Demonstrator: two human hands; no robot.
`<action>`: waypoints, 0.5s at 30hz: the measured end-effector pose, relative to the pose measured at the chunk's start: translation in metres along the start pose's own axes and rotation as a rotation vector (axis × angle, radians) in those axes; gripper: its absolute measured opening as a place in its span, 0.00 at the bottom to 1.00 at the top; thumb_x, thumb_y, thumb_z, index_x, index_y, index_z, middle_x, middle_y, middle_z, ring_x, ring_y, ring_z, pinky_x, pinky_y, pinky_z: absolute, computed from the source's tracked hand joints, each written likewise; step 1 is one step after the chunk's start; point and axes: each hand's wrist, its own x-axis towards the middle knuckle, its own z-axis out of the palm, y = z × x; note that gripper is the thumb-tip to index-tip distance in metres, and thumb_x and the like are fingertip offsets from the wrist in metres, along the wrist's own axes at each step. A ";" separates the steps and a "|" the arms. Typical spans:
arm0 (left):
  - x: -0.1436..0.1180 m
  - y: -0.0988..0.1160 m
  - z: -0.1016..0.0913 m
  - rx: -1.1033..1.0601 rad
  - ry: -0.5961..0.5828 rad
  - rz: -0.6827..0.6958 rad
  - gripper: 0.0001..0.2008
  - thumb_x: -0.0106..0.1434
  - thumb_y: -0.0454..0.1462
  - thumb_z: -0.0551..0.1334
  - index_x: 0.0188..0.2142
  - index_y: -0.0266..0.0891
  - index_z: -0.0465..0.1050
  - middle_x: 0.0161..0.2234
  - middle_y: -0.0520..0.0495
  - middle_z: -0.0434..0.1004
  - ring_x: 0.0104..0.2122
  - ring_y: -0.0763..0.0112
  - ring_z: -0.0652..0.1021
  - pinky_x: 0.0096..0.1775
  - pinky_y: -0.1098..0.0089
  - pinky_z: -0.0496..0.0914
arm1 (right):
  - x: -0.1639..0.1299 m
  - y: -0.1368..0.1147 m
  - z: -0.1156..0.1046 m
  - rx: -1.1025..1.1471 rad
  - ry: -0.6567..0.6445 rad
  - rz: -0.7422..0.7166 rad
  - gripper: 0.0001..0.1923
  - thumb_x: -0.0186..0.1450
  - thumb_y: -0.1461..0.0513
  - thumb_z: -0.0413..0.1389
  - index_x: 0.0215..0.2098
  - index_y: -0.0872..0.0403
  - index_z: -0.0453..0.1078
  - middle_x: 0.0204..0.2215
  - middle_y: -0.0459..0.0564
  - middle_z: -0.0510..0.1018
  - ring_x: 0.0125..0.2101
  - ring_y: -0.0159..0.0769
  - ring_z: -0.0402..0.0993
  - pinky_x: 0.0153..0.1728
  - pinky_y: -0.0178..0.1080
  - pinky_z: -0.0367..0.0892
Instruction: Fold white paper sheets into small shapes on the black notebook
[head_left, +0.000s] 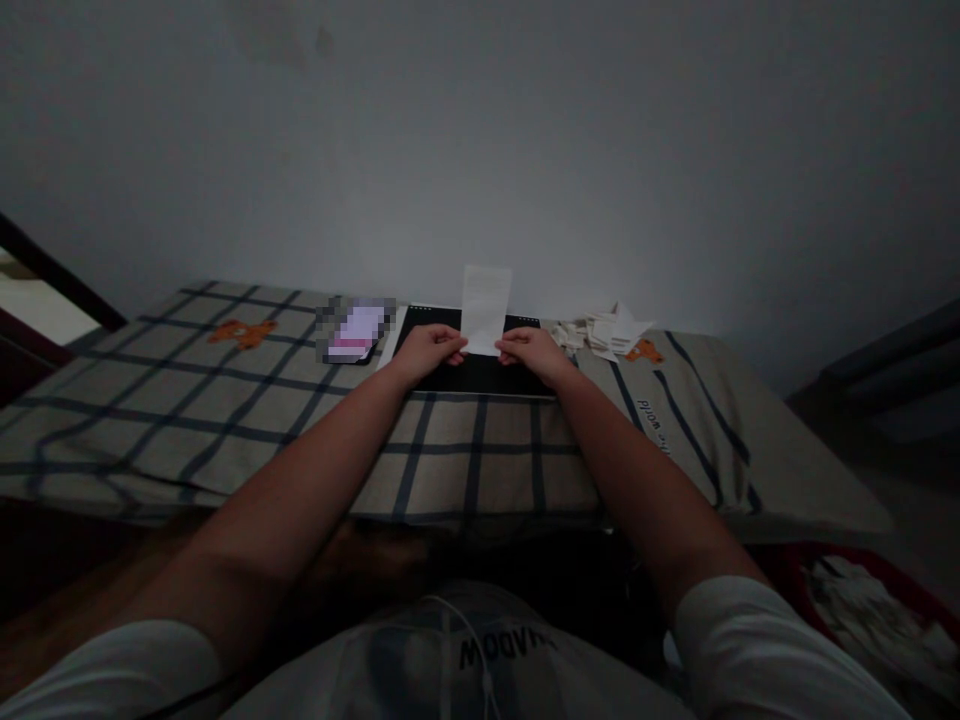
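While both arms reach straight forward over the checked cloth (225,400), each hand takes one bottom corner of a white slip (486,308). Left hand (427,350): thumb and fingers pressed together on the slip's lower left corner. Right hand (531,349): the same pinch on the lower right corner. The two grips sit level and close together, so the slip stands upright between them, its top edge free and rising in front of the wall (480,130). Holding it by the bottom alone leaves the whole face of the paper open to view; the paper looks stiff enough, or short enough, to stay up without drooping.

The slip hangs just above a black pad (480,375) that lies flat on the cloth against the wall. Small pale dots along the pad's far edge suggest a binding, though the light is too dim to be sure. The dark pad gives a firm, flat backing under the hands, where the cloth alone would likely be soft.

Just left of the pad lies a phone (358,333), screen lit, its content blurred; it lies within easy reach of the left hand. Right of the pad, near the wall, is a loose heap of white scraps (607,332), kept apart from the slip in hand. Orange bear prints (241,332) mark the cloth. At lower right, a red basket (885,600) with pale contents, too dark to make out.
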 end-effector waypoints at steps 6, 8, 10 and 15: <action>-0.001 0.002 -0.001 0.034 -0.011 0.010 0.07 0.57 0.36 0.64 0.31 0.32 0.71 0.25 0.48 0.77 0.22 0.78 0.75 0.30 0.74 0.71 | -0.001 -0.002 0.000 -0.008 0.004 0.008 0.03 0.57 0.66 0.59 0.30 0.58 0.70 0.20 0.45 0.75 0.22 0.26 0.71 0.28 0.31 0.69; 0.000 0.001 -0.001 0.024 -0.007 0.000 0.07 0.57 0.36 0.64 0.32 0.32 0.71 0.25 0.47 0.77 0.22 0.78 0.75 0.30 0.74 0.71 | 0.000 -0.001 0.000 -0.009 0.005 0.010 0.03 0.57 0.66 0.59 0.30 0.58 0.70 0.20 0.45 0.75 0.21 0.26 0.71 0.28 0.31 0.69; 0.000 0.000 0.000 0.015 0.001 -0.007 0.08 0.56 0.36 0.64 0.32 0.32 0.71 0.26 0.47 0.77 0.22 0.78 0.75 0.30 0.74 0.71 | 0.000 -0.001 0.000 -0.001 0.006 0.011 0.02 0.57 0.67 0.59 0.30 0.58 0.70 0.20 0.46 0.75 0.21 0.26 0.71 0.28 0.31 0.69; 0.001 0.000 0.002 0.020 0.028 -0.011 0.07 0.57 0.35 0.64 0.32 0.32 0.71 0.25 0.48 0.77 0.21 0.78 0.75 0.29 0.74 0.71 | 0.001 0.000 0.000 -0.008 0.007 0.001 0.02 0.57 0.66 0.59 0.29 0.58 0.70 0.20 0.46 0.74 0.21 0.26 0.71 0.28 0.31 0.69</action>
